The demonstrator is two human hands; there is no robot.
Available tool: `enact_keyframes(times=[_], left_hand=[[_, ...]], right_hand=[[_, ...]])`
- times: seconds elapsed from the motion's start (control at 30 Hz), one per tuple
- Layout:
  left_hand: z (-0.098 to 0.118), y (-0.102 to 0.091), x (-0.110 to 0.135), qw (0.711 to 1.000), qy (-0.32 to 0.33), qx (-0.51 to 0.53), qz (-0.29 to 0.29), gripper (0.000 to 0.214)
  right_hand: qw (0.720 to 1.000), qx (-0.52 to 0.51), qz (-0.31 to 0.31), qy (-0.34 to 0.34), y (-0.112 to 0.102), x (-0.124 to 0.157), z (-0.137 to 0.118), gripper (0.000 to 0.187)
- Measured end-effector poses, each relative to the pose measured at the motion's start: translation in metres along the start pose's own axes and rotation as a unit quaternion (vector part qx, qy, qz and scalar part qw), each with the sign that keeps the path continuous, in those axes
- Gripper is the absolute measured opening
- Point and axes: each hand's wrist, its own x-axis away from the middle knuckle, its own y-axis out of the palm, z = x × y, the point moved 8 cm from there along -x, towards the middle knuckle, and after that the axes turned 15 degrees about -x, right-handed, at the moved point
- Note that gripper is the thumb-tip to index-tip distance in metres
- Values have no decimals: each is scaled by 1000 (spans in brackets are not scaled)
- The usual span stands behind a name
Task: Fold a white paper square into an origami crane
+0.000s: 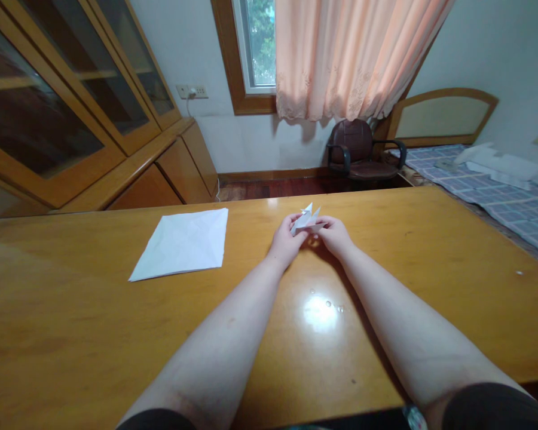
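Note:
Between both hands, just above the far part of the table, is a small folded white paper figure (308, 220) with several pointed flaps, like an origami crane. My left hand (287, 239) is closed around its left side, the thumb pressed along the lower edge. My right hand (335, 235) pinches its right side with thumb and fingers. Some fingertips are hidden behind the paper. To the left, a stack of square white paper sheets (186, 243) lies flat on the table, apart from both hands.
The wooden table (94, 334) spans the view, with a few water drops (328, 303) near the middle. Beyond its far edge stand a brown armchair (356, 149) and a bed (497, 185). A glass-doored cabinet (85, 89) rises at the left. A dark object (349, 419) sits at the near edge.

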Motion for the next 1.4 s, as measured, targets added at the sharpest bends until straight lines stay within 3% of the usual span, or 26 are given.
enact_keyframes(times=[0.1, 0.33, 0.53, 0.73, 1.0, 1.23, 1.4], left_hand=[[1, -1, 1, 999, 12, -32, 1, 42], [-12, -5, -5, 999, 13, -16, 35, 30], [-13, -6, -6, 999, -18, -19, 39, 15], [-12, -7, -6, 999, -7, -2, 44, 25], [-10, -11, -3, 999, -5, -34, 34, 18], [-22, -25, -6, 994, -34, -37, 100, 15], [-24, -29, -6, 990, -53, 12, 129, 14]], right_hand=[[1000, 16, -12, 2, 2, 1, 1, 20], [999, -17, 46, -22, -10, -1, -3, 27], [999, -13, 41, -22, -8, -1, -3, 20], [999, -5, 42, -10, -8, -1, -1, 21], [1000, 5, 16, 14, -1, 2, 3, 30], [999, 35, 27, -5, -3, 2, -3, 27], [995, 57, 74, -22, -10, 3, -12, 29]])
